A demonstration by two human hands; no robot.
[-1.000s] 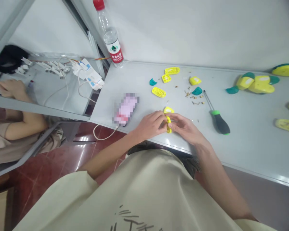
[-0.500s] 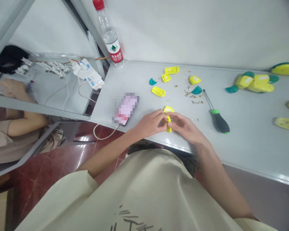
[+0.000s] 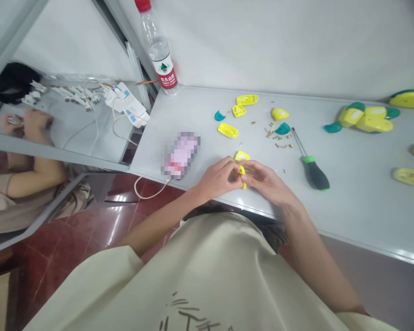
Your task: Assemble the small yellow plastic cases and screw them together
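Close to the table's front edge, my left hand [image 3: 220, 178] and my right hand [image 3: 265, 180] meet around a small yellow plastic part [image 3: 243, 177]. The fingers of both are closed on it and cover much of it. Just beyond my fingertips lies another yellow piece [image 3: 242, 156]. Farther back are yellow shell halves [image 3: 228, 130], a teal curved piece [image 3: 220, 116] and a second teal piece [image 3: 282, 128]. Small brass-coloured screws and fittings [image 3: 269, 134] are scattered beside it. A screwdriver [image 3: 315, 174] with a black and green handle rests to the right of my right hand.
A phone [image 3: 182, 155] on a white cable lies left of my hands. Behind it stands a water bottle [image 3: 164, 66] with a red cap. Yellow and teal assembled parts [image 3: 370, 118] sit at the right. A co-worker's arm [image 3: 37, 174] is at the neighbouring table on the left.
My hands stay nearly in place, still on the yellow part, which looks slightly turned. At the left, the co-worker's hands have shifted, and a small pale object now shows in them.
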